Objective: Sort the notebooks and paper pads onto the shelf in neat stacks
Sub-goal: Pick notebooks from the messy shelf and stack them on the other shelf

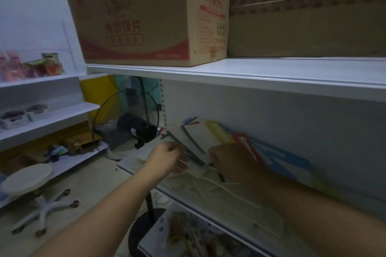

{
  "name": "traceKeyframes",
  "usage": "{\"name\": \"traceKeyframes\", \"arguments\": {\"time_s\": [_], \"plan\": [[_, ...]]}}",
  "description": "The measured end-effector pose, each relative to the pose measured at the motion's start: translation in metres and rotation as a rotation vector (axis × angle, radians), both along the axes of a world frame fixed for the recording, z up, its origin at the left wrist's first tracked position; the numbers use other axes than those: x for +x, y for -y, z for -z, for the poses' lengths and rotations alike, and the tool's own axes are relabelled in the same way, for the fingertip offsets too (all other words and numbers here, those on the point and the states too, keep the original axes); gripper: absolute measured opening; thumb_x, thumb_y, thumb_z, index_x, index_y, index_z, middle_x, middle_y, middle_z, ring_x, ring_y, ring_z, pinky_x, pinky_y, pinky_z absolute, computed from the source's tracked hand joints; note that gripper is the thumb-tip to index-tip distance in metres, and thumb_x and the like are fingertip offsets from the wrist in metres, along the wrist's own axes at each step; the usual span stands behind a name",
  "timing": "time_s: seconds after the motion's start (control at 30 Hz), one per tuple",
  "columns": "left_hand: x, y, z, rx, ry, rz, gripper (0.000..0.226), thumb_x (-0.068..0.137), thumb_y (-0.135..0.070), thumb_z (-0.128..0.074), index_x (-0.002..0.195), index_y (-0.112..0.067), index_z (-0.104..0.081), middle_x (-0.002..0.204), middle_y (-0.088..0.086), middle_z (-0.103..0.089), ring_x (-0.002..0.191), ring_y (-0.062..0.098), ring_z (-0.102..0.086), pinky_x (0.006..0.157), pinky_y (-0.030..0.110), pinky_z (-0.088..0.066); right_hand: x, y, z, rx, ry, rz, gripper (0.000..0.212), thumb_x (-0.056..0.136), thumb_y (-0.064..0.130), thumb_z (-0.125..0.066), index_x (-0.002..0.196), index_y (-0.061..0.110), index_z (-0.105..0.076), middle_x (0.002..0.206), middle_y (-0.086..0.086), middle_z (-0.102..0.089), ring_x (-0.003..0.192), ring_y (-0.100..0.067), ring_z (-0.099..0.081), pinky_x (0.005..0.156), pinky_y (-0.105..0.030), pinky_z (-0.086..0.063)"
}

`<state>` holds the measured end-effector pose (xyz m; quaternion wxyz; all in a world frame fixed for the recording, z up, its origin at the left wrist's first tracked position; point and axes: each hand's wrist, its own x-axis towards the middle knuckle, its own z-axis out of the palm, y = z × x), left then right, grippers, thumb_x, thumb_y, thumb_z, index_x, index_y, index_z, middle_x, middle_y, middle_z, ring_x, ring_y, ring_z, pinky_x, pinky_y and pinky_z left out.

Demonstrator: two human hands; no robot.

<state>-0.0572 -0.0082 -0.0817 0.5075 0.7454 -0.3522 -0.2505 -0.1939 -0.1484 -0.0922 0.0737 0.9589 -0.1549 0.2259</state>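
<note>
White pads (211, 183) under both hands (169, 157)

Open room lies between the top shelf (271, 77) at 12 o'clock and the lower shelf (133, 168). Leaning notebooks (211, 133) block 1 o'clock; a fan (133, 125) crowds 10 o'clock.

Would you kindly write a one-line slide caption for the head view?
Both hands, left and right, reach for notebooks leaning on a white shelf.
</note>
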Motion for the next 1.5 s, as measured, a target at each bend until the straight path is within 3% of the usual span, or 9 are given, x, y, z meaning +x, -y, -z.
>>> {"name": "traceKeyframes", "arguments": {"time_s": [0.17,0.27,0.37,0.47,0.73,0.87,1.13,1.3,1.5], "plan": [[0.004,0.022,-0.007,-0.079,-0.674,0.139,0.044,0.095,-0.045,-0.046,0.115,-0.007,-0.058,0.099,0.022,-0.07,0.079,0.032,-0.068,0.063,0.038,-0.056,-0.009,-0.032,-0.008,0.104,0.138,-0.063,0.013,0.076,0.006,-0.065,0.087,0.013,-0.07,0.077,-0.003,-0.069,0.068,-0.019,-0.065,0.058,-0.024,-0.047],[0.005,0.031,0.002,-0.177,-0.819,0.09,0.031,0.096,-0.016,-0.046,0.122,-0.003,-0.055,0.105,0.019,-0.067,0.086,0.033,-0.064,0.07,0.044,-0.056,-0.011,-0.048,0.005,0.163,0.144,-0.198,0.027,0.086,0.027,-0.056,0.108,0.016,-0.069,0.103,-0.005,-0.071,0.092,-0.021,-0.068,0.071,-0.032,-0.057],[0.016,0.029,0.006,-0.271,-0.852,0.048,0.029,0.093,0.002,-0.041,0.117,-0.006,-0.055,0.098,0.013,-0.065,0.086,0.03,-0.06,0.078,0.046,-0.049,-0.022,-0.035,0.023,0.359,-0.085,-0.028,0.09,0.076,0.075,-0.042,0.15,0.031,-0.015,0.157,0.012,-0.011,0.145,-0.005,-0.008,0.117,-0.026,-0.012],[0.043,0.018,0.001,-0.312,-0.79,0.038,0.022,0.091,0.003,-0.048,0.1,-0.014,-0.058,0.097,0.009,-0.065,0.09,0.029,-0.061,0.075,0.046,-0.048,-0.049,-0.01,0.044,0.194,-0.232,0.163,0.094,0.071,0.086,-0.023,0.138,0.04,0.024,0.15,0.015,0.018,0.143,-0.009,0.013,0.118,-0.034,0.006],[0.062,-0.01,0.008,-0.245,-0.759,0.101,0.015,0.093,-0.003,-0.048,0.097,-0.011,-0.061,0.094,0.012,-0.069,0.09,0.03,-0.062,0.075,0.042,-0.049,-0.052,-0.009,0.022,0.442,0.261,0.299,0.052,0.089,0.028,-0.035,0.141,0.026,-0.038,0.14,0.006,-0.047,0.128,-0.016,-0.048,0.097,-0.015,-0.031],[0.041,-0.006,0.007,-0.223,-0.734,0.2,0.023,0.086,-0.023,-0.059,0.105,-0.011,-0.062,0.088,0.012,-0.074,0.09,0.033,-0.065,0.071,0.042,-0.051,-0.013,-0.047,0.003,0.349,0.199,0.096,0.046,0.094,0.007,-0.048,0.139,0.017,-0.046,0.144,0.011,-0.033,0.132,-0.009,-0.035,0.102,-0.016,-0.022],[0.04,-0.004,0.018,-0.183,-0.702,0.113,0.015,0.093,-0.012,-0.052,0.102,-0.005,-0.062,0.09,0.02,-0.066,0.086,0.036,-0.061,0.076,0.045,-0.049,-0.01,-0.066,0.006,0.422,-0.185,-0.03,0.078,0.086,0.058,-0.052,0.149,0.037,-0.011,0.158,0.016,-0.005,0.144,-0.004,-0.006,0.117,-0.028,-0.011],[0.064,-0.014,0.017,-0.295,-0.64,0.028,0.021,0.092,-0.003,-0.052,0.102,-0.02,-0.058,0.099,0.014,-0.066,0.094,0.035,-0.062,0.075,0.044,-0.05,-0.005,-0.02,0.009,0.592,0.412,0.314,0.025,0.089,0.026,-0.056,0.113,0.027,-0.058,0.104,0.014,-0.058,0.093,-0.004,-0.058,0.07,-0.023,-0.039],[0.077,-0.024,0.016,-0.333,-0.66,0.013,0.024,0.094,-0.003,-0.048,0.108,-0.02,-0.058,0.099,0.014,-0.068,0.091,0.034,-0.063,0.069,0.04,-0.049,0.027,0.02,0.018,0.772,0.152,0.499,0.047,0.078,0.042,-0.064,0.118,0.021,-0.051,0.112,0.001,-0.064,0.103,-0.019,-0.061,0.082,-0.029,-0.048]]}}
